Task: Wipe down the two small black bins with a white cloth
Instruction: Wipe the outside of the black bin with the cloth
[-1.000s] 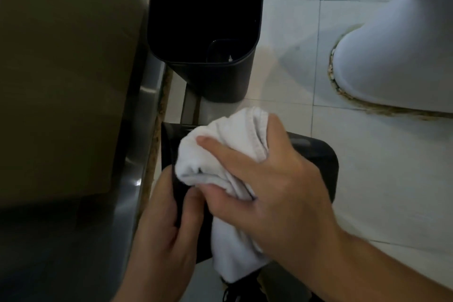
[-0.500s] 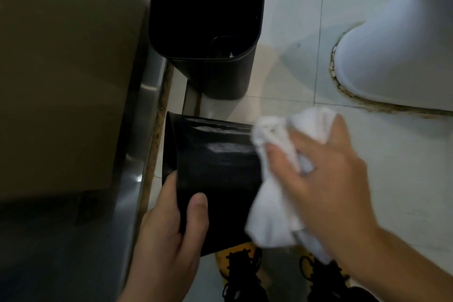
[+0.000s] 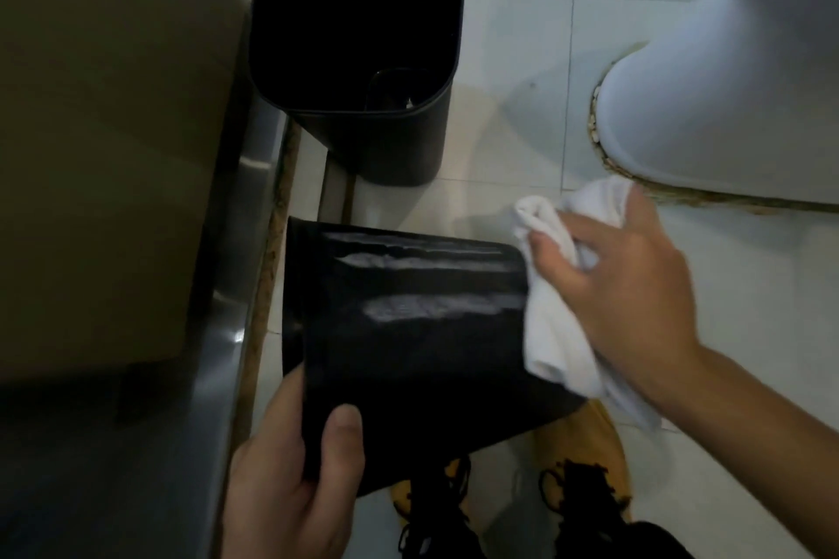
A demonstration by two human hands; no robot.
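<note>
Far left stands a dull brown panel (image 3: pixel 113 127) with a brushed metal strip (image 3: pixel 218 331) along its foot, both away from the work. Next to them, low in the view, the left hand (image 3: pixel 290 481) grips the near edge of a small black plastic bin (image 3: pixel 408 331) held on its side above the floor, thumb over the upper wall and fingers hidden beneath; tipping it this way seems meant to turn one broad face up for wiping. That face carries pale smeared streaks, probably damp or dust not yet cleared. Above it a second small black bin (image 3: pixel 386 150) stands upright on the pale tiled floor (image 3: pixel 522 59), mouth open, near the held one but not touching; it likely waits its turn. Below the held bin are yellow shoes with black laces (image 3: pixel 585 490). To the right, the right hand (image 3: pixel 622 290) clutches a bunched white cloth (image 3: pixel 554 331), fingers curled round it, pressed at the bin's right end. Far right is the base of a white ceramic fixture (image 3: pixel 726 104).
</note>
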